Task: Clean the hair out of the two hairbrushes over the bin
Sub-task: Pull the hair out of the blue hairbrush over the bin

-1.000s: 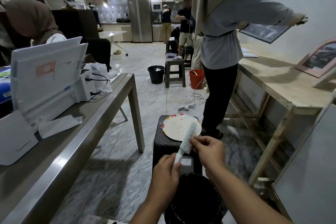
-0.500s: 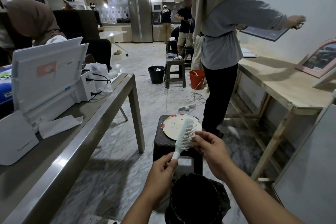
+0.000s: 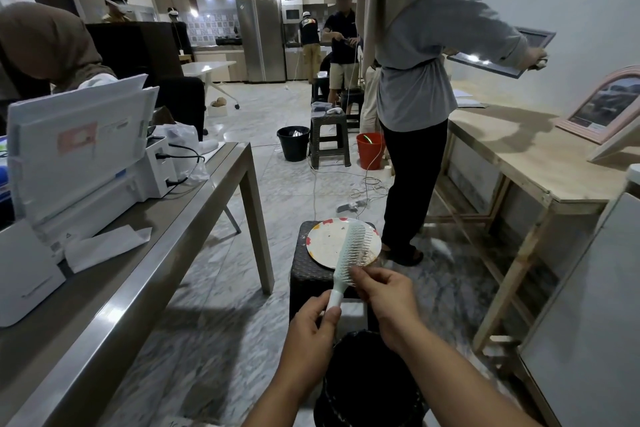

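Note:
A pale mint hairbrush point(image 3: 349, 253) stands upright in front of me, bristles facing right, with a brown tuft of hair caught low in them. My left hand point(image 3: 310, 333) grips its white handle from below. My right hand point(image 3: 384, 295) has its fingers curled at the lower bristles, pinching at the hair. The black bin point(image 3: 367, 385) sits on the floor directly under both hands. Only one hairbrush is in view.
Behind the brush, a dark plastic stool point(image 3: 311, 277) carries a white plate point(image 3: 322, 246). A grey table point(image 3: 138, 253) with a printer point(image 3: 86, 156) runs along the left. A wooden bench point(image 3: 519, 156) stands right. A person point(image 3: 412, 80) stands just beyond the stool.
The brush has turned so its bristles face right and show more fully. My right hand has slid down from the brush's side to the lower bristles where the hair sits.

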